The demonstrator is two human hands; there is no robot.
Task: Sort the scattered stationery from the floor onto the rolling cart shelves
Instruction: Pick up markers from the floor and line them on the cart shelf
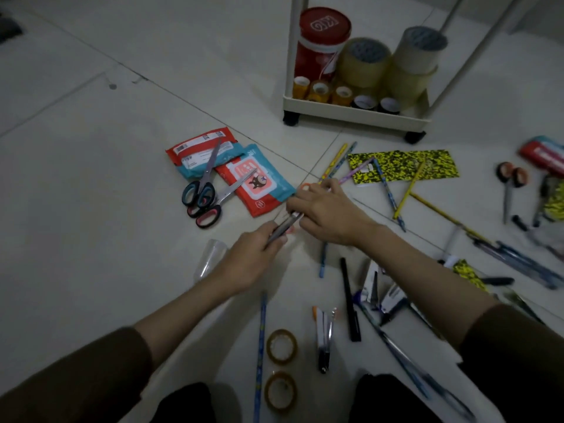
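- Gathering long thin items off the floor; left hand curled round a slim silver-grey item, pen or blade, too blurred to tell which.
- Right hand palm down over the same spot, fingers bent toward the item's far end and an orange ring just beyond; cannot tell whether this grip pinches anything or only rests there.
- Held item: judged light, stiff, smooth, likely to slide out lengthwise; best taken mid-shaft with fingers wrapped, as the left hand has it.
- Pencils ahead of the right hand: light, rigid, prone to roll on tile; bunch several side by side and grasp near the middle.
- Scissors lying across the wipes packs: heavier, pointed; take by the handle loops or by closed blades.
- Wipes packs soft and slick, likely to sag; hold flat from the edge.
- Tape rolls near the knees: light, rigid rings; hook a finger through the core.
- Cart beyond, well apart from the hands; bottom shelf holds tape rolls and a red tin.
- Much stationery not yet sorted: task judged at an early to middle stage.
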